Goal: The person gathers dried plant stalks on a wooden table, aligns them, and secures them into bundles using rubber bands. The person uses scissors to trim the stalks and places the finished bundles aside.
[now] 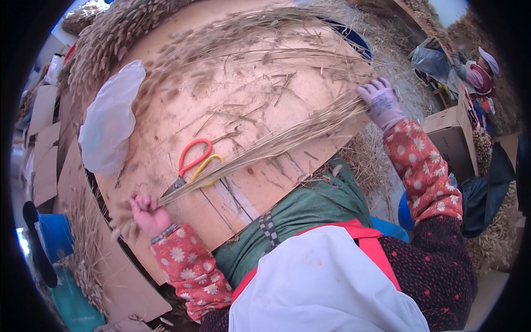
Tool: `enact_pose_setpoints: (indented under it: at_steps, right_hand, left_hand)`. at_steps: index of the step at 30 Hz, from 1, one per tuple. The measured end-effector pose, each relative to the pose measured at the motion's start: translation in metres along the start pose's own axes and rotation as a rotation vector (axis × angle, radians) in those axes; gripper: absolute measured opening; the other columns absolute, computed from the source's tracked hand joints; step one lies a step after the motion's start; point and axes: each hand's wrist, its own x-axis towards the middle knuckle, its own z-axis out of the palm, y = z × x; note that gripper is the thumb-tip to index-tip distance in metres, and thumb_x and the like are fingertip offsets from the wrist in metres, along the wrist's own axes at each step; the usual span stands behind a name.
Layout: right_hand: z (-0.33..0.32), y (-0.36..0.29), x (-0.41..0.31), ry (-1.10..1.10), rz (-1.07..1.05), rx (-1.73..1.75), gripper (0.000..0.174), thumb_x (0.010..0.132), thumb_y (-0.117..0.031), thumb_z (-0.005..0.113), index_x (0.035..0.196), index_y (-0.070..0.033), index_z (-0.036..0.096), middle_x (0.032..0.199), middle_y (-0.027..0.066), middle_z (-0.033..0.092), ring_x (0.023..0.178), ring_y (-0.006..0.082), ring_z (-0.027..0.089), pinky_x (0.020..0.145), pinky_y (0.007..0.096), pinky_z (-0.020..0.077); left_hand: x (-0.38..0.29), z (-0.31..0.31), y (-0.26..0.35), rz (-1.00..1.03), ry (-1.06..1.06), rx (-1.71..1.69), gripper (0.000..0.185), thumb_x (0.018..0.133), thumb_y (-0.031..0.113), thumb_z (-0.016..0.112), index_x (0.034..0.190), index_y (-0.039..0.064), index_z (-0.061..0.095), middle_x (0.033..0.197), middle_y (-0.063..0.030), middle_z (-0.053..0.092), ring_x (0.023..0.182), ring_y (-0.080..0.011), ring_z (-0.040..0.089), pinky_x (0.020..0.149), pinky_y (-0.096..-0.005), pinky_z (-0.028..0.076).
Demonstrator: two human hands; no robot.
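A bunch of dried grass stems (269,145) lies slantwise across the plywood board, its fluffy seed heads at the lower left. My bare left hand (150,213), with a beaded bracelet at the wrist, is closed around the bunch just behind the heads. At the far stem ends, my gloved right hand (381,101) rests on the stems with its fingers bent over them; its palm side is hidden. Scissors (196,159) with one red and one yellow handle loop lie on the board, partly beneath the stems. A translucent white plastic sheet (111,120) lies at the board's left side.
More dried grass (120,37) is heaped along the far left edge, and loose stems (257,25) spread across the far side. Cut stem bits litter the plywood board (166,120). Cardboard boxes (450,128) and a person (479,74) are at the right. A blue container (56,236) stands at left.
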Motion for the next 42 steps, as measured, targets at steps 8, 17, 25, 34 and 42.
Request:
enact_pose_setpoints:
  at_steps: [8, 17, 25, 34, 42]
  right_hand:
    - [-0.042, 0.036, -0.009, -0.409, 0.188, -0.078, 0.098, 0.063, -0.034, 0.081, 0.144, -0.019, 0.028, 0.142, 0.0073, 0.037, 0.137, 0.0297, 0.027, 0.111, 0.0468, 0.0207]
    - [-0.104, -0.041, 0.049, 0.265, -0.130, 1.043, 0.050, 0.080, -0.009, 0.071, 0.126, -0.004, 0.053, 0.114, 0.0119, 0.062, 0.106, 0.0197, 0.060, 0.092, 0.0324, 0.0499]
    - [-0.118, -0.221, 0.058, -0.211, -0.584, 1.390, 0.041, 0.086, -0.021, 0.059, 0.125, -0.009, 0.052, 0.091, 0.0168, 0.066, 0.086, 0.0295, 0.065, 0.077, 0.0387, 0.0501]
    - [-0.086, -0.134, 0.031, -0.489, -0.275, 1.091, 0.042, 0.088, -0.028, 0.060, 0.126, -0.011, 0.053, 0.092, 0.0179, 0.066, 0.085, 0.0304, 0.064, 0.076, 0.0386, 0.0493]
    - [-0.095, -0.110, 0.038, 0.069, -0.172, 1.202, 0.047, 0.082, -0.011, 0.066, 0.127, -0.004, 0.052, 0.106, 0.0162, 0.063, 0.098, 0.0238, 0.062, 0.085, 0.0324, 0.0482]
  left_hand:
    - [0.000, 0.002, 0.008, -0.005, -0.127, 0.008, 0.021, 0.101, 0.024, 0.042, 0.100, 0.004, 0.050, 0.062, 0.0025, 0.032, 0.055, -0.0084, 0.035, 0.045, -0.0217, 0.030]
    - [-0.024, 0.046, 0.028, 0.002, -0.516, -0.132, 0.024, 0.101, 0.022, 0.043, 0.102, 0.001, 0.053, 0.064, 0.0014, 0.035, 0.053, -0.0085, 0.035, 0.045, -0.0223, 0.028]
    - [-0.040, 0.067, 0.035, 0.008, -0.544, -0.140, 0.026, 0.101, 0.026, 0.041, 0.103, 0.003, 0.055, 0.066, 0.0020, 0.036, 0.057, -0.0085, 0.035, 0.050, -0.0233, 0.030]
    - [-0.024, 0.058, -0.024, -0.043, -0.398, -0.004, 0.027, 0.101, 0.029, 0.042, 0.101, 0.005, 0.054, 0.065, 0.0015, 0.034, 0.061, -0.0107, 0.038, 0.055, -0.0245, 0.032]
    - [-0.016, 0.067, -0.020, -0.008, -0.249, 0.080, 0.026, 0.101, 0.029, 0.042, 0.104, 0.005, 0.052, 0.065, 0.0013, 0.034, 0.062, -0.0112, 0.038, 0.054, -0.0248, 0.033]
